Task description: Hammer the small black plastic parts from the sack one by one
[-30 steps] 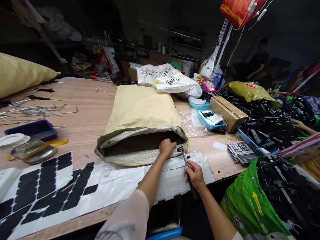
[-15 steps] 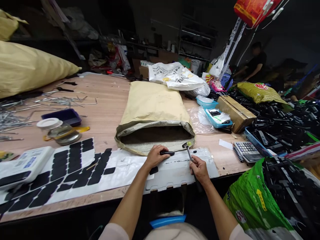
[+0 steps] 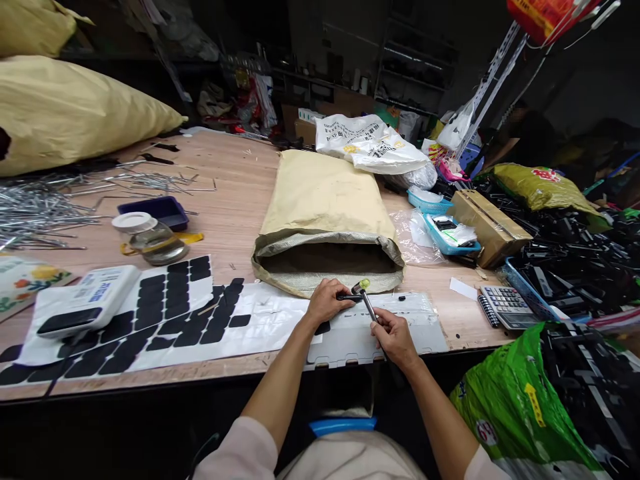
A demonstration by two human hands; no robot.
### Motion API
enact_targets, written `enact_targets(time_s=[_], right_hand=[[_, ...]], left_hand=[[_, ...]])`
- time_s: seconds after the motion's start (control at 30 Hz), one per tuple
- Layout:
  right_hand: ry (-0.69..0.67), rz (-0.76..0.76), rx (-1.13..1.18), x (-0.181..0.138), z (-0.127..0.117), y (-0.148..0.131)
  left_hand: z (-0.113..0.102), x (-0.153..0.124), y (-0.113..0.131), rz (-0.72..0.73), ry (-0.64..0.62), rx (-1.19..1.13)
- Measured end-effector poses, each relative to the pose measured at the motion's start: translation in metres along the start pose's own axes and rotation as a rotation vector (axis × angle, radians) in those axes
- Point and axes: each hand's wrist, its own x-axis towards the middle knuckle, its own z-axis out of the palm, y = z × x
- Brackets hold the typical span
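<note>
My right hand (image 3: 395, 335) is closed around a small hammer (image 3: 369, 308) with a metal shaft and a yellow-green end on its head. The hammer's head is at the tip of a slim black part (image 3: 349, 297); whether they touch, I cannot tell. Pinched by my left hand (image 3: 326, 303), that black part lies over a grey board (image 3: 380, 340) at the table's front edge. A small black piece (image 3: 402, 298) rests on the board beyond my right hand. Just behind both hands, a beige sack (image 3: 330, 200) lies with its mouth facing me.
Black adhesive pads on white sheets (image 3: 255, 340), a white scale (image 3: 95, 300), a lidded jar (image 3: 160, 245) and metal rods (image 3: 40, 207) occupy the left. To the right are a calculator (image 3: 507, 305), blue baskets (image 3: 450, 247), a cardboard box (image 3: 493, 223) and a green bag (image 3: 505, 393) of black parts.
The hammer's head has come left, from beside the black part to its tip. My left hand still holds the part. The view has turned somewhat, shifting the table rightward.
</note>
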Motion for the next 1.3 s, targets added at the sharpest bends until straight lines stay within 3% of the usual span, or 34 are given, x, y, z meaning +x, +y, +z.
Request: enact_targets(time_s=[0.17, 0.43, 0.67, 1.07, 1.2, 1.3], right_hand=[[-0.029, -0.049, -0.141, 0.004, 0.005, 0.001], [0.032, 0.024, -0.034, 0.003, -0.006, 0.003], [0.034, 0.053, -0.079, 0.0, -0.007, 0.015], [0.175, 0.046, 0.163, 0.031, -0.029, 0.022], [0.177, 0.056, 0.22, 0.033, -0.029, 0.028], [0.164, 0.054, 0.225, 0.033, -0.028, 0.029]], left_hand=[[-0.001, -0.002, 0.002, 0.0, 0.008, 0.003], [0.001, -0.003, 0.0, 0.067, -0.026, 0.059], [0.002, 0.0, -0.003, 0.063, -0.01, 0.075], [-0.007, 0.009, -0.008, 0.054, -0.036, 0.032], [-0.019, -0.011, 0.013, 0.022, -0.03, -0.15], [-0.025, -0.051, 0.038, -0.063, -0.227, -0.345]])
